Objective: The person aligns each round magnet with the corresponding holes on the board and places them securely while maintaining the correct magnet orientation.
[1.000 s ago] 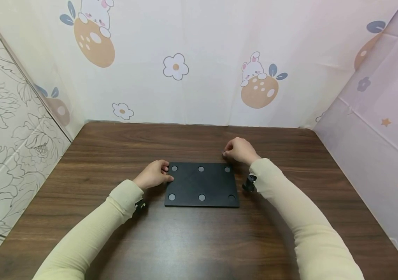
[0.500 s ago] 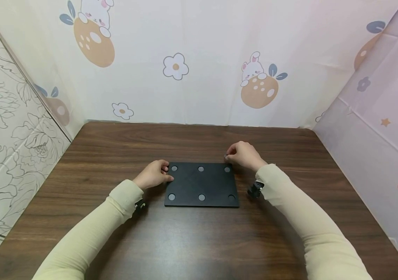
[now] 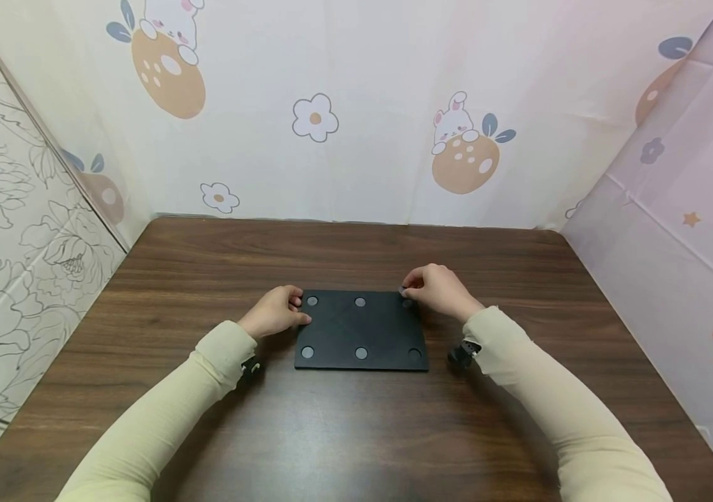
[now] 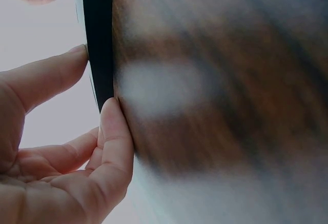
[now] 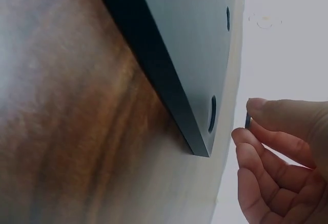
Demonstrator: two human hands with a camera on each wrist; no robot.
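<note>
A black rectangular board (image 3: 362, 329) lies flat on the table, with round recesses along its far and near edges. Pale grey discs show in several of them, such as the near middle disc (image 3: 362, 353); the near right recess (image 3: 415, 354) looks dark. My left hand (image 3: 273, 312) grips the board's left edge; in the left wrist view, its fingers (image 4: 114, 126) touch the black edge. My right hand (image 3: 439, 289) pinches a small thin grey disc (image 5: 248, 120) above the far right corner, partly covering the recess there.
The brown wood-grain table (image 3: 331, 432) reaches back to a patterned wall cloth (image 3: 369, 174). A line-drawn floral panel (image 3: 24, 230) stands at the left and a lilac cloth (image 3: 663, 230) at the right. Each wrist carries a small black camera.
My right hand has come nearer to me with the disc, from behind the board to over its far right corner. The left hand and the board have stayed put.
</note>
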